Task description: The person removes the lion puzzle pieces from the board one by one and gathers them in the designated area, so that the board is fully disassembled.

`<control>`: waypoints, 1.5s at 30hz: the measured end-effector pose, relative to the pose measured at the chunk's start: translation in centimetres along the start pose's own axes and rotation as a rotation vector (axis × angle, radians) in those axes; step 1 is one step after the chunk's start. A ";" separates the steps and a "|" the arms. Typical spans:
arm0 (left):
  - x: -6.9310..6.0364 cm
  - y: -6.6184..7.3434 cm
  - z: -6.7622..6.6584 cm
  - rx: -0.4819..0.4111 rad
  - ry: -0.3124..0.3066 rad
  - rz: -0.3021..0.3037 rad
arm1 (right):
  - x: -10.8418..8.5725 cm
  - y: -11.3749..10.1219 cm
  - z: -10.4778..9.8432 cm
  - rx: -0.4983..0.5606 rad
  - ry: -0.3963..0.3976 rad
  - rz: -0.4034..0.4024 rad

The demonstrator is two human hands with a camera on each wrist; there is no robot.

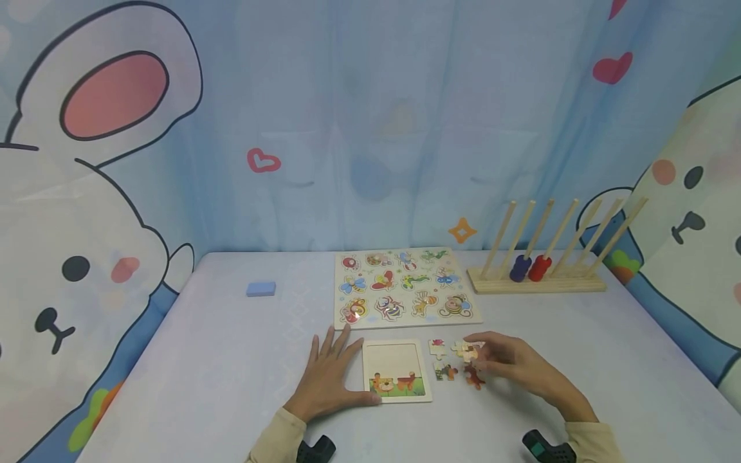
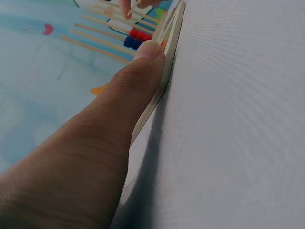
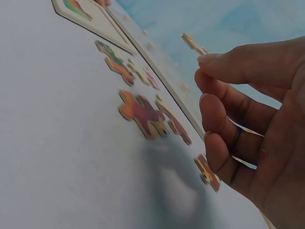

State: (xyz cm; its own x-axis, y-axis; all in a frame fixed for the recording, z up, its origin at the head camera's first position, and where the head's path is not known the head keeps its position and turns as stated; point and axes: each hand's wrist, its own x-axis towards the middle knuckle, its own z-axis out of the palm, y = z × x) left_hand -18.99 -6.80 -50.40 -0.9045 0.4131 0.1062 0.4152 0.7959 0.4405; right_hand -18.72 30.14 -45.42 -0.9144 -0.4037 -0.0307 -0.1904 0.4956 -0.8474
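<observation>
A small wooden puzzle frame lies on the table, its lower part filled with a picture of animals on grass. My left hand rests spread at its left side, the thumb on the lower left corner. In the right wrist view, my right hand pinches a puzzle piece between thumb and index finger, raised above the table. Several loose pieces lie below and beside it, among them a brown one and an orange and green one.
A larger board of insect pictures lies behind the small frame. A wooden peg stand with blue and red beads stands at the back right. At the back left lies a blue block. A patterned curtain hangs behind the table.
</observation>
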 end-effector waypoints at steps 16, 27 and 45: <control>-0.1 -0.1 0.1 0.013 0.009 0.019 | -2.5 2.4 -2.5 0.042 0.009 0.137; -0.1 0.1 -0.1 0.019 0.008 0.015 | -3.2 3.2 -3.0 0.016 -0.007 0.198; -0.1 0.0 0.0 0.019 0.008 0.010 | -3.0 2.9 -2.4 -0.086 0.003 0.184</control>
State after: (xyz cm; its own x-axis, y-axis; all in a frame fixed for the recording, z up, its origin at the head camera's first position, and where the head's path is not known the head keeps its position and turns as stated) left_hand -18.92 -6.80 -50.41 -0.9010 0.4176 0.1177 0.4260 0.8000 0.4224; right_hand -17.39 34.67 -46.53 -0.9375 -0.2982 -0.1793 -0.0496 0.6246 -0.7794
